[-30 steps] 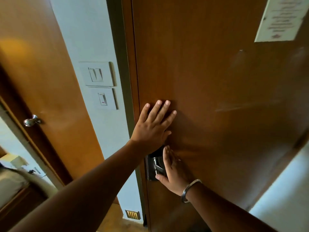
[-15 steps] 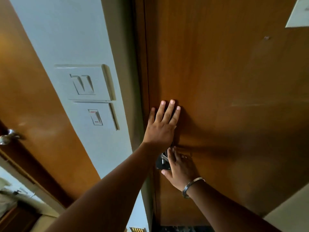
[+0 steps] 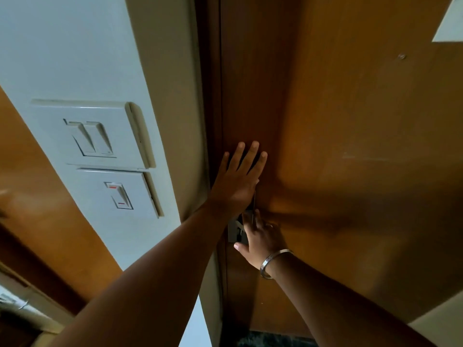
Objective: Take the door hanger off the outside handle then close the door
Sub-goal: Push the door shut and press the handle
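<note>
Pressing on a brown wooden door [image 3: 350,146] near its latch edge, a person's left hand [image 3: 236,181] lies flat, fingers spread wide. Just below, the right hand [image 3: 260,236], bracelet [image 3: 271,262] at the wrist, covers the metal lock plate [image 3: 235,232]; its grip cannot be told. Two switch plates [image 3: 100,156] sit on the adjoining wall. The door hanger is not visible.

double rocker switch plate [image 3: 90,132], white, wall-mounted | single switch plate [image 3: 117,194] directly below | paper notice [image 3: 449,23] upper right, cropped
</note>
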A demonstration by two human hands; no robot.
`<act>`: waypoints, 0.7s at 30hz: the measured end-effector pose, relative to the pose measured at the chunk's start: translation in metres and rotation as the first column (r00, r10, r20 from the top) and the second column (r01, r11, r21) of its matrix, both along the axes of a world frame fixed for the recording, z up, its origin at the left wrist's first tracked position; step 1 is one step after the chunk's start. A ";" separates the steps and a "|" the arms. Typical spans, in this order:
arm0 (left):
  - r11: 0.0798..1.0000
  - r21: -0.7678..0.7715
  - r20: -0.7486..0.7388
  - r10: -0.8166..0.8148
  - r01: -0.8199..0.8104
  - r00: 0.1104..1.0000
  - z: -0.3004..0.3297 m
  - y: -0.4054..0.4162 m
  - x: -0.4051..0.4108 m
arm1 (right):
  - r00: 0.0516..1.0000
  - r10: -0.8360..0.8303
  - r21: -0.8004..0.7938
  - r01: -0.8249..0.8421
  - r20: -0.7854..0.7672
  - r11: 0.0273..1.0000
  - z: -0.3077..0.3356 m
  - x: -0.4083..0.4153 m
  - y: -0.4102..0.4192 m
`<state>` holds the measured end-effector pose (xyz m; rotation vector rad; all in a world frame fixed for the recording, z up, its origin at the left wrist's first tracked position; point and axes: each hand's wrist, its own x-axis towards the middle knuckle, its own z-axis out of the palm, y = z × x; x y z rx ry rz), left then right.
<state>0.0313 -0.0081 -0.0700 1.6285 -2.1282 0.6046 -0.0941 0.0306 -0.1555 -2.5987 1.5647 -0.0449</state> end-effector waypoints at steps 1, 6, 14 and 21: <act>1.000 -0.009 0.000 -0.008 0.008 1.000 0.000 -0.001 0.000 | 1.000 -0.007 0.005 0.007 0.003 1.000 -0.001 0.001 -0.002; 1.000 -0.017 0.012 -0.005 0.005 1.000 0.001 -0.009 0.001 | 0.999 -0.023 0.014 0.022 0.028 1.000 -0.004 0.003 -0.009; 0.999 0.025 0.072 0.041 -0.043 0.997 0.005 -0.022 0.003 | 0.999 -0.019 0.065 0.017 0.038 0.998 0.004 0.000 -0.022; 0.998 0.045 0.091 0.050 -0.054 0.995 0.007 -0.022 0.003 | 1.000 -0.005 0.062 0.003 0.029 0.998 0.009 -0.003 -0.026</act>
